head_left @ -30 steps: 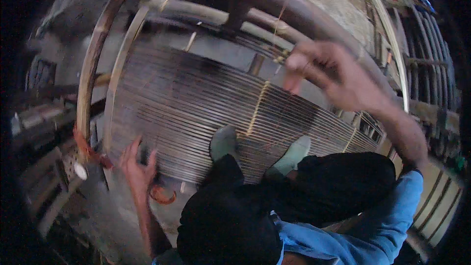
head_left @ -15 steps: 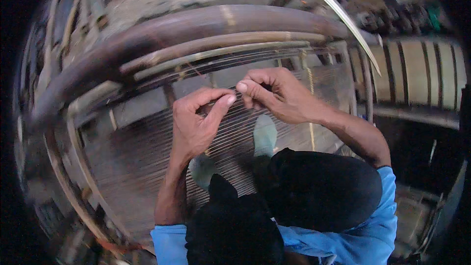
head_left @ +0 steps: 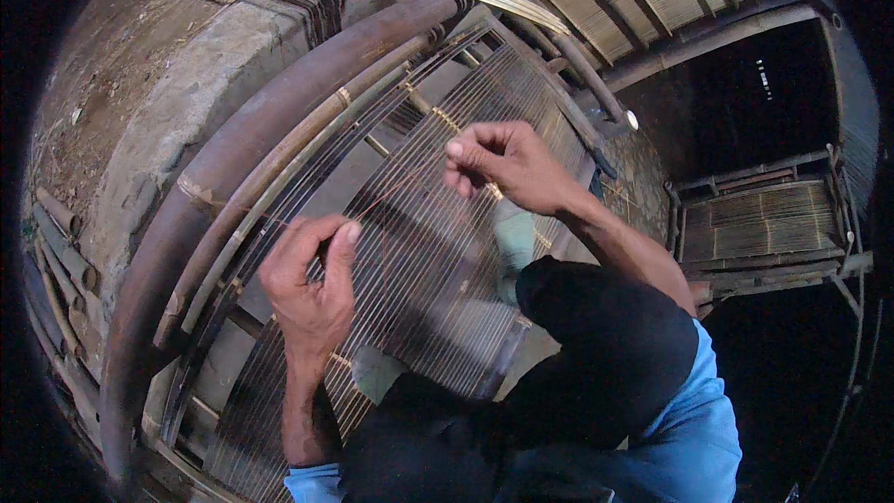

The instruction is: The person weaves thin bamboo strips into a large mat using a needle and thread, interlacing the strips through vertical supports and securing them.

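Your left hand [head_left: 312,270] pinches a thin red thread [head_left: 379,205], slanting up and right over the strips [head_left: 399,256] toward your right hand [head_left: 507,166]. Those fingers are pinched closed; I can't tell on what.

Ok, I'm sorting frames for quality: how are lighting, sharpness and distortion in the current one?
Head view: the thick brown pole looks bowed, likely fisheye distortion, and the picture's corners are black; head view: left hand and right hand look fairly sharp, the reddish thread between them faint; head view: the lower right sinks into deep shadow.
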{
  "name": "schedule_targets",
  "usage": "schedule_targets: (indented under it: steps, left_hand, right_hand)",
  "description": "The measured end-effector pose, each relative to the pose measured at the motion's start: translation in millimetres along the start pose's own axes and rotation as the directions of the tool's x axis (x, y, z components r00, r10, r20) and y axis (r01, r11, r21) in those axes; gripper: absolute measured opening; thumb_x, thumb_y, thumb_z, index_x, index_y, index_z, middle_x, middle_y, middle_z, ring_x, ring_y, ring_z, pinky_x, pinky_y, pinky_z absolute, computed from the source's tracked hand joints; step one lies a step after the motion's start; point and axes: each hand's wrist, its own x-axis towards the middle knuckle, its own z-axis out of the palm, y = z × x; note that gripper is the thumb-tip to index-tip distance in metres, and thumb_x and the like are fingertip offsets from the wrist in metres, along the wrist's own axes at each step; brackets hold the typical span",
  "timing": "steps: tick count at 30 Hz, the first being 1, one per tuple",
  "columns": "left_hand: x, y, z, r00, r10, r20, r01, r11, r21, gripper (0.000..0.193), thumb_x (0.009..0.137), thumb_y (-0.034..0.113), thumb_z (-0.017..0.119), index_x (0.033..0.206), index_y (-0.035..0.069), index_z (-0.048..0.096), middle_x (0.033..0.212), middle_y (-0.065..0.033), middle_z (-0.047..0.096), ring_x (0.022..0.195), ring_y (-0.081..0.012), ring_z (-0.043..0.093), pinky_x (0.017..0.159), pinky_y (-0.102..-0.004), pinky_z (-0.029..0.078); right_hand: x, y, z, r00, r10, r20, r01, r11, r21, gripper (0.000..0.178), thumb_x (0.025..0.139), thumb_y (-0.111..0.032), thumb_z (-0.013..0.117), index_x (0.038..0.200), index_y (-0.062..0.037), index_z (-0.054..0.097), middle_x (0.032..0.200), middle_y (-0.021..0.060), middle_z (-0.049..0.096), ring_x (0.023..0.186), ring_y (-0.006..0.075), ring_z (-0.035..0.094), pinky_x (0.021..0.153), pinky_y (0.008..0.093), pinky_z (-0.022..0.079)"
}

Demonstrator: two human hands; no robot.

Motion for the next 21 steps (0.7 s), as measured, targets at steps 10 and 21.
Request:
schedule_targets:
  steps: [10,21]
  left_hand:
    - [-62,-37,-53,0.744,-0.667,-0.037,0.665,0.745,-0.055,0.011,0.093,0.009,0.069,0.092,-0.002,0.07,0.08,-0.0015,0.067,0.072,-0.0074,0.058,0.067,-0.0229,0.045]
    - [-120,-40,-95,0.636,-0.634,-0.44,0.756,0.625,0.194,0.013,0.092,0.01,0.072,0.092,-0.003,0.073,0.081,-0.0019,0.066,0.075,-0.008,0.055,0.072,-0.024,0.043]
  right_hand:
    - [65,68,-86,0.934,0.047,-0.355,-0.063,0.998,-0.032,0.029,0.09,-0.036,0.075,0.093,-0.0067,0.076,0.071,-0.0053,0.059,0.055,0.0035,0.045,0.048,0.0237,0.033]
    - [73,243,-229,0.699,0.176,-0.693,-0.347,0.931,-0.114,0.033,0.09,-0.038,0.075,0.083,-0.0057,0.071,0.072,-0.0025,0.06,0.053,0.0056,0.044,0.048,0.025,0.032]
